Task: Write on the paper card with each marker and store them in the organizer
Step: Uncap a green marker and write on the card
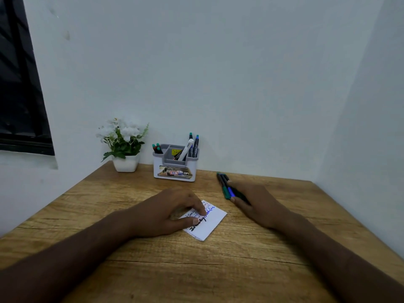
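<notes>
Left hand [172, 212]: fingertips pressing paper card [206, 221], fingers loosely bent.
Right hand [255, 201]: resting over loose markers [225, 185], grip unclear.
Organizer [175, 166]: several markers upright.

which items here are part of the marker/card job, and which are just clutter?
Job:
- paper card, under the left hand
- loose markers on the table, right hand on them
- organizer with stored markers

Not job:
- potted plant
- window
</notes>
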`<state>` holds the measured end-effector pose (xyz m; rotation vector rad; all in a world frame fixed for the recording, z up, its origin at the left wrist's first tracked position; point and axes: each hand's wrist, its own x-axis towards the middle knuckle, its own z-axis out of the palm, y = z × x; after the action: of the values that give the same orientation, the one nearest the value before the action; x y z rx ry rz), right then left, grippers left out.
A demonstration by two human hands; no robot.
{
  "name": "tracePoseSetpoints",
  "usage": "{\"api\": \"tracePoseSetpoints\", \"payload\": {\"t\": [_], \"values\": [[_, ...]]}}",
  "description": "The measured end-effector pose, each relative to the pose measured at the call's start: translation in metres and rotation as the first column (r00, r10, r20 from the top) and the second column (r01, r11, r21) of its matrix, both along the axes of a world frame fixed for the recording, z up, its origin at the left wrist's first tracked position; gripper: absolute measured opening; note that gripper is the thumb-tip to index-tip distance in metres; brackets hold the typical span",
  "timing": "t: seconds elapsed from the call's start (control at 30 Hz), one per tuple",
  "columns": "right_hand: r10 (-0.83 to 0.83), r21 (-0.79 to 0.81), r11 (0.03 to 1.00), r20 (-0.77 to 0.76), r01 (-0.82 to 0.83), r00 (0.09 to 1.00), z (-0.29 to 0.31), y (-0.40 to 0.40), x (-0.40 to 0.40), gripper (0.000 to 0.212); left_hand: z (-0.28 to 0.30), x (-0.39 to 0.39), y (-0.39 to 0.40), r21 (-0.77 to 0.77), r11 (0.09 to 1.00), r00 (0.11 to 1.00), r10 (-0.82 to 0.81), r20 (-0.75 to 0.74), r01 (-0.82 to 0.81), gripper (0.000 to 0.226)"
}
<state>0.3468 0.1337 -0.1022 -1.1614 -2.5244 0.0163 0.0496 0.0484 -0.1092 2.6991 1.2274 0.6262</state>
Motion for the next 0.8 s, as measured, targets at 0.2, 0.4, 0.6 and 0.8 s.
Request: {"api": "tracePoseSetpoints", "payload": {"t": [0.2, 0.4, 0.6, 0.8], "values": [[-0.15, 0.045, 0.987, -0.09, 0.155, 0.985, 0.007, -0.009, 0.016, 0.026, 0.001, 0.001, -0.002, -0.007, 0.999, 0.999, 0.031, -0.024, -0.031, 0.032], [-0.362, 0.044, 0.93, -0.048, 0.364, 0.931, 0.011, -0.012, 0.019, 0.034, 0.005, 0.008, -0.009, -0.014, 0.999, 0.999, 0.032, 0.04, -0.032, 0.042], [-0.448, 0.049, 0.894, 0.025, 0.446, 0.894, 0.022, -0.022, 0.012, 0.033, 0.003, 0.009, -0.01, -0.095, 0.995, 0.994, 0.046, 0.096, -0.037, 0.06], [-0.209, -0.351, 0.934, -0.701, -0.074, 0.682, 0.025, -0.061, -0.023, 0.01, 0.006, 0.011, -0.015, -0.098, 0.992, 0.994, 0.087, 0.07, -0.08, 0.065]]}}
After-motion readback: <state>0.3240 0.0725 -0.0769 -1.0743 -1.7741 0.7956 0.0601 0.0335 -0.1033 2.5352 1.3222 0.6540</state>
